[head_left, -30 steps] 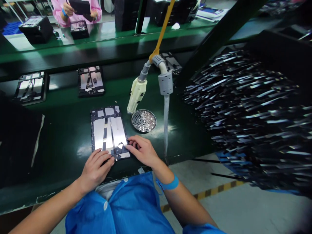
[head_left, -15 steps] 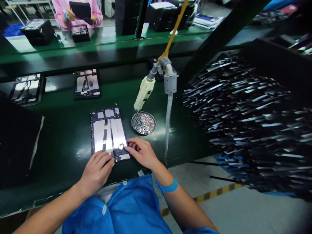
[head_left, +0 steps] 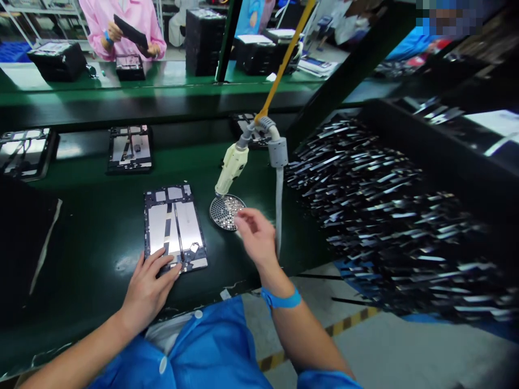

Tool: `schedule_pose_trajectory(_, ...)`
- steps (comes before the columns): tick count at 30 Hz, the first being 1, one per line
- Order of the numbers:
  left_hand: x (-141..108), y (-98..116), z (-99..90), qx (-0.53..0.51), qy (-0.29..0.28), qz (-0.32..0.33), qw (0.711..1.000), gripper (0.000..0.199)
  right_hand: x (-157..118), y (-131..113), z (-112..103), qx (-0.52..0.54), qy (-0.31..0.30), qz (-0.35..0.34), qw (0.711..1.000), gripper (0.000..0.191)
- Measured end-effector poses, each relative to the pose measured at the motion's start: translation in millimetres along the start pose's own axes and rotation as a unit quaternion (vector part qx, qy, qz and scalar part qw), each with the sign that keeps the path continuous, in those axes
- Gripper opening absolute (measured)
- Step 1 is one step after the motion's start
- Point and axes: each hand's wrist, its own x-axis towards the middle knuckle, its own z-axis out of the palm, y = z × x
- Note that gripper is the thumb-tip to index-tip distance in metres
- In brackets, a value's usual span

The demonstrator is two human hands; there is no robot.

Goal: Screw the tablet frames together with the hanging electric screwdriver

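A tablet-like device with silver panels and a dark frame (head_left: 188, 221) lies flat on the green bench. My left hand (head_left: 148, 286) rests on its lower left corner, fingers spread. Over the right edge of a round perforated dish (head_left: 221, 212) is my right hand (head_left: 257, 235), its thumb and fingertips pressed together; whatever they hold, if anything, is too small to name. Small shiny pieces fill the dish's right part. Just above the dish hangs a pale yellow electric screwdriver (head_left: 232, 168), its tip close to the rim.
Similar devices (head_left: 130, 148) stand further back on the bench (head_left: 93, 216). A dark block is at the left edge. A grey cable (head_left: 279, 200) hangs right of the dish. Many dark strips (head_left: 385, 216) fill the right side. Across the bench, a person in pink holds a dark panel (head_left: 130, 33).
My right hand has left the device's right edge and moved right to the dish. My left hand remains at the device's lower left, fingers more spread. The view has shifted slightly.
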Motion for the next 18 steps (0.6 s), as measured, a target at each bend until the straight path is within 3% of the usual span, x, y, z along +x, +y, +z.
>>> schedule_pose_trajectory(2,17,-11,4.9,0.003,-0.005,0.001,1.000,0.023,32,-13,5,0.016,0.058,-0.023,0.998,0.051)
schedule_pose_trajectory(4,35,-21,11.1,0.004,-0.012,0.006,1.000,0.019,66,-28,20,0.035,0.044,-0.050,0.997,0.086)
schedule_pose_trajectory(5,43,-25,14.6,0.004,-0.011,0.010,1.000,0.018,81,-35,30,0.057,0.013,-0.051,0.997,0.090)
schedule_pose_trajectory(7,55,-30,21.2,0.004,0.005,0.013,1.000,0.017,105,-45,51,0.105,-0.034,-0.034,0.993,0.071)
schedule_pose_trajectory(10,59,-33,28.3,-0.005,0.030,0.008,1.000,0.017,116,-48,68,0.150,-0.015,-0.009,0.989,0.041)
schedule_pose_trajectory(15,61,-36,33.0,-0.024,0.039,0.001,0.999,0.016,88,-31,53,0.159,0.070,-0.054,0.983,0.031)
schedule_pose_trajectory(18,68,-38,34.7,-0.033,0.044,-0.011,0.998,0.015,74,-21,41,0.124,0.078,-0.069,0.987,0.023)
